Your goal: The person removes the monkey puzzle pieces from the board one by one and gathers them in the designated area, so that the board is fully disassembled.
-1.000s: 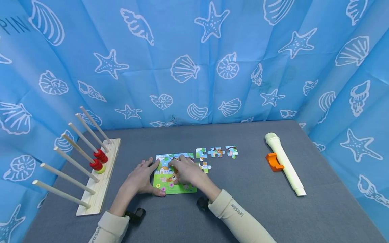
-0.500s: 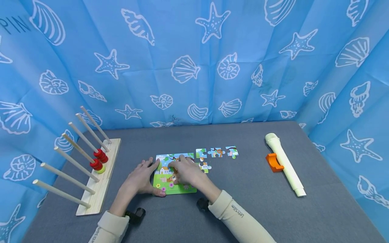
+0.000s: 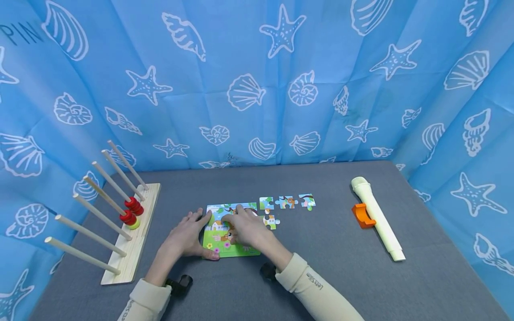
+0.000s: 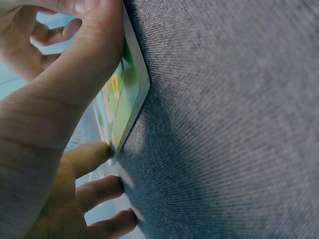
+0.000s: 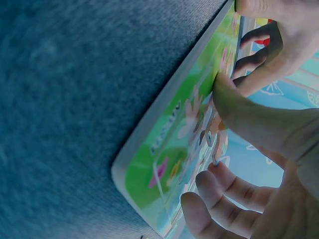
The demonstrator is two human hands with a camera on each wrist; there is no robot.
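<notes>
The puzzle board (image 3: 238,255) lay flat between the hands, its longer side seemingly running left to right. The left hand (image 3: 182,238), fingers spread wide, spanned its left side; the right hand (image 3: 248,227) reached over its middle, thumb and forefinger apparently pinching a puzzle piece (image 5: 218,141) — just above the surface. The loose pieces (image 3: 287,202) lay nearer the right hand. Since the earlier frames, only the view had shifted slightly.

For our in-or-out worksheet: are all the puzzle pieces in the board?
No, some are out: several pieces lie on the table, right of the board in the head view.
</notes>
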